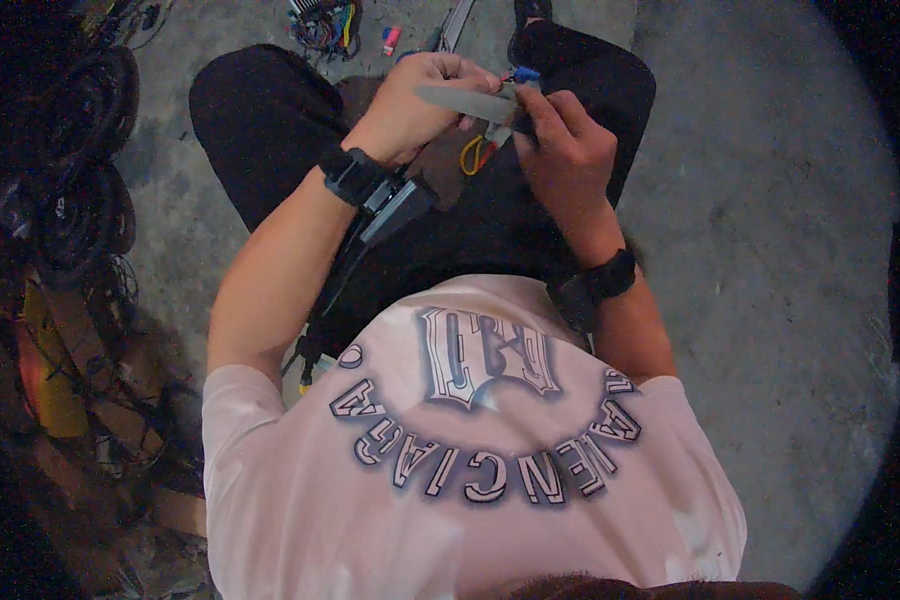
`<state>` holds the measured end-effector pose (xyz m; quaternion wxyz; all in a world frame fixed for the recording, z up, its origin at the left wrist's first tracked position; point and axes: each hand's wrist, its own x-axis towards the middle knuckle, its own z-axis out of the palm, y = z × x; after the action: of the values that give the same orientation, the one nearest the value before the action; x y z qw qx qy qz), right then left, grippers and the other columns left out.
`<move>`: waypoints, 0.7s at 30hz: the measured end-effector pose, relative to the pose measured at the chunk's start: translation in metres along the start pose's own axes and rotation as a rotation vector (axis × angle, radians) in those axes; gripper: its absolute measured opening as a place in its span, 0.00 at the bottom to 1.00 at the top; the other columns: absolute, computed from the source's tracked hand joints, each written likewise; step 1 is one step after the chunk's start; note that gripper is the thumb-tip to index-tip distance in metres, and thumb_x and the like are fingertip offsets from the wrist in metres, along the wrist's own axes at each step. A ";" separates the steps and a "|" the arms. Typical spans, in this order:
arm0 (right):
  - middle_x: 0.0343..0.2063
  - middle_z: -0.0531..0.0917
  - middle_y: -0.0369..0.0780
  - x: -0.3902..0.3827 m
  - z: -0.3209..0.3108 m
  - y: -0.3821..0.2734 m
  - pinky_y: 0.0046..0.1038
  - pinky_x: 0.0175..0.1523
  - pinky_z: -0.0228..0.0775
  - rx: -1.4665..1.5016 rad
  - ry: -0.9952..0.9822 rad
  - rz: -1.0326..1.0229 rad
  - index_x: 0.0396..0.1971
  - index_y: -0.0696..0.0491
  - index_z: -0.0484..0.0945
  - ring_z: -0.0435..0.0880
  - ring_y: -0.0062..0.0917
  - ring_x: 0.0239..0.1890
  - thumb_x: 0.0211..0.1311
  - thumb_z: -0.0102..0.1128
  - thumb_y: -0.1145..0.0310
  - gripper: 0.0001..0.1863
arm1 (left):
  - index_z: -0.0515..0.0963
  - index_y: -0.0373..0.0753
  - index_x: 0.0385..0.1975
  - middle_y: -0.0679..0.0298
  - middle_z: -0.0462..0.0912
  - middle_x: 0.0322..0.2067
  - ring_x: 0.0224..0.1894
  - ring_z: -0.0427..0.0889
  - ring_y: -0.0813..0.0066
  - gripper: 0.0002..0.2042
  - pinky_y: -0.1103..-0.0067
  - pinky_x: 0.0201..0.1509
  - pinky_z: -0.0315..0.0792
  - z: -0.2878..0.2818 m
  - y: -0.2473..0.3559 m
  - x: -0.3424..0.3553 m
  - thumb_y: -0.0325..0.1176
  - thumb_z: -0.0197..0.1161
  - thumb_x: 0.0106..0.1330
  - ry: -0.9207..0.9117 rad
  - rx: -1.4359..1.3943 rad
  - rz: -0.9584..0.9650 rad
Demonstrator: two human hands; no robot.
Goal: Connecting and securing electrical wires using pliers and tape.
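Though narrow — a flat grey strip [462, 102]

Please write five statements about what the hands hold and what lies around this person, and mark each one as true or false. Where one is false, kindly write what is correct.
1. The right hand holds a flat grey blade-like piece. True.
2. Only the left wrist has a black band. False: both wrists have one.
3. The wire loop just below the hands is green and white. False: it is yellow and red-orange.
4. A small pink-red piece lies on the floor, to the right of a bundle of coloured wires. True.
5. The dark coils lie at the person's right. False: they lie at the person's left.
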<state>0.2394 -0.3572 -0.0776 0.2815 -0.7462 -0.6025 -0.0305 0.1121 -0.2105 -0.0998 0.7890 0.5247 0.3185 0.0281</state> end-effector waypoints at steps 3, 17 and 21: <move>0.28 0.78 0.37 0.003 -0.001 0.002 0.28 0.28 0.74 -0.019 -0.005 -0.031 0.41 0.52 0.81 0.81 0.30 0.25 0.35 0.72 0.78 0.25 | 0.82 0.37 0.37 0.72 0.81 0.28 0.25 0.73 0.88 0.10 0.88 0.27 0.65 0.001 -0.002 0.001 0.37 0.63 0.67 -0.011 -0.043 -0.008; 0.24 0.75 0.39 0.017 0.000 0.013 0.31 0.24 0.73 -0.021 -0.033 -0.143 0.39 0.53 0.78 0.80 0.32 0.22 0.46 0.65 0.71 0.16 | 0.82 0.38 0.37 0.71 0.80 0.27 0.24 0.75 0.87 0.08 0.88 0.27 0.67 0.006 0.001 0.006 0.35 0.62 0.68 -0.019 -0.084 0.022; 0.25 0.75 0.39 0.019 -0.001 0.007 0.32 0.25 0.74 -0.048 -0.080 -0.104 0.38 0.52 0.78 0.81 0.34 0.24 0.40 0.70 0.69 0.20 | 0.82 0.37 0.38 0.72 0.80 0.26 0.23 0.74 0.86 0.08 0.87 0.26 0.66 0.007 -0.001 0.004 0.34 0.62 0.68 0.014 -0.052 0.036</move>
<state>0.2515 -0.3416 -0.0719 0.2372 -0.7209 -0.6505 -0.0295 0.1192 -0.2151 -0.1006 0.7995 0.5095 0.3136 0.0544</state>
